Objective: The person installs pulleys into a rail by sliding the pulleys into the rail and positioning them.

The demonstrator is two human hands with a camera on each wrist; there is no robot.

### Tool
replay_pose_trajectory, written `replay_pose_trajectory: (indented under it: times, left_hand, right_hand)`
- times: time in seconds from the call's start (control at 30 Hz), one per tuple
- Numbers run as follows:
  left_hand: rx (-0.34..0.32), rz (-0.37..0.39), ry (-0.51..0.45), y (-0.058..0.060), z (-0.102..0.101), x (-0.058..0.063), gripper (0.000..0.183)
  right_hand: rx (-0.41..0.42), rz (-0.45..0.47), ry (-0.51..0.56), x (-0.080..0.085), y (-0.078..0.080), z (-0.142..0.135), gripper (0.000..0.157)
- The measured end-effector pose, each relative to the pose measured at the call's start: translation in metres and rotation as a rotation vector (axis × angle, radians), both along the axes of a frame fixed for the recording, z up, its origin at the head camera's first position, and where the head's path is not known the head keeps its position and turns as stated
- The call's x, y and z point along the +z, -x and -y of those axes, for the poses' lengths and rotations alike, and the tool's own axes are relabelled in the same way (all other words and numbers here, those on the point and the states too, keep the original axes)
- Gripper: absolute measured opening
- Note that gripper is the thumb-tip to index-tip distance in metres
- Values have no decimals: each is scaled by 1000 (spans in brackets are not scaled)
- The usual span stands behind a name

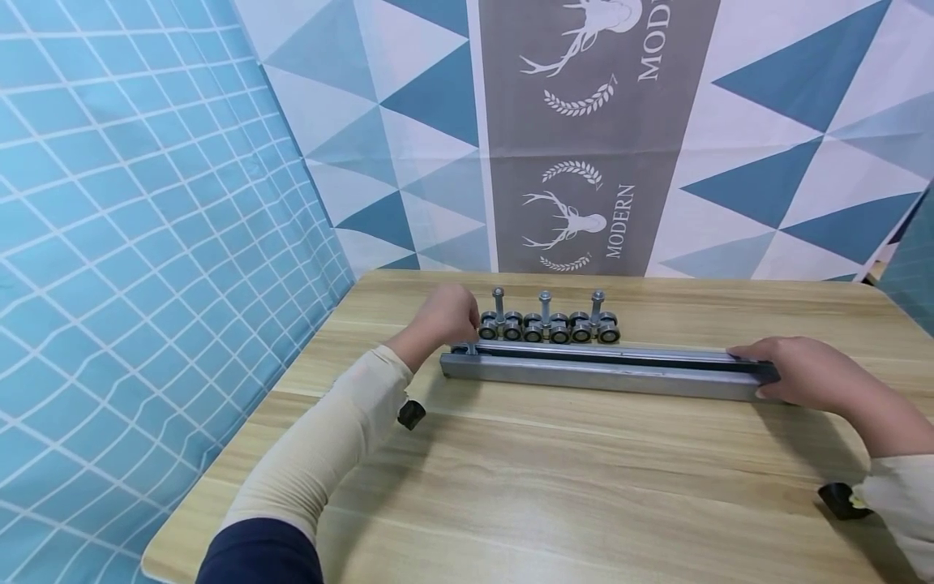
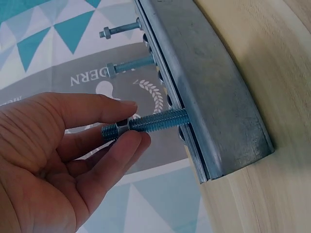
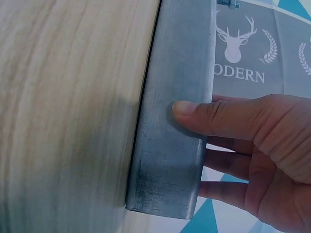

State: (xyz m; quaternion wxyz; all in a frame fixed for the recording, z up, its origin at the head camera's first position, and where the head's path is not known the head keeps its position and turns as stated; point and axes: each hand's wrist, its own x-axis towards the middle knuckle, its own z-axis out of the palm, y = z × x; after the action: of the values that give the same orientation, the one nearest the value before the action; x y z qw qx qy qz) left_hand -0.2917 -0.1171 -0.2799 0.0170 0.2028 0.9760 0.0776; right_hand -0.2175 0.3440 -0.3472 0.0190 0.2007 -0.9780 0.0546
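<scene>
A grey metal rail (image 1: 584,375) with a slot along its top lies crosswise on the table. At its left end my left hand (image 1: 447,316) pinches a threaded bolt (image 2: 163,121) between thumb and forefinger, at the nut (image 2: 124,126) near its free end. The bolt stands out of the slot; its inner end is hidden inside the rail. At the other end my right hand (image 1: 813,375) grips the rail, with its thumb flat on the near side wall and the fingers passing behind. Just behind the rail stand three roller trolleys (image 1: 535,332), bolts pointing up.
The wooden table (image 1: 584,487) reaches to a patterned cloth (image 1: 576,138) at the back. A blue checked cloth (image 1: 131,203) hangs along the left side. Small black pieces (image 1: 412,414) sit by both sleeves.
</scene>
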Motion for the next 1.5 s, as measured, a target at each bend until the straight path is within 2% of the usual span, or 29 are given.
replay_pose_trajectory:
  times: [0.27, 0.47, 0.57, 0.8, 1.13, 1.3, 1.5]
  left_hand:
    - [-19, -34, -10, -7, -9, 0, 23]
    - [-52, -62, 2, -8, -14, -3, 37]
    - [-69, -82, 13, -8, -17, -4, 38]
    - [-80, -119, 16, -13, -26, -3, 18]
    - [-138, -185, 55, -17, -38, -4, 27]
    - [-184, -198, 35, -17, -40, -6, 30]
    - [-199, -187, 27, -15, -46, -10, 33]
  right_hand:
    - [2, 4, 3, 1, -1, -2, 63]
    - [-2, 2, 6, 1, -2, -1, 63]
    - [0, 3, 11, 1, -2, -1, 63]
    - [0, -4, 15, 1, -3, 0, 63]
    - [2, 3, 11, 1, -4, 1, 61]
    - [12, -3, 11, 1, -4, 1, 61]
    - [18, -7, 8, 0, -4, -1, 60]
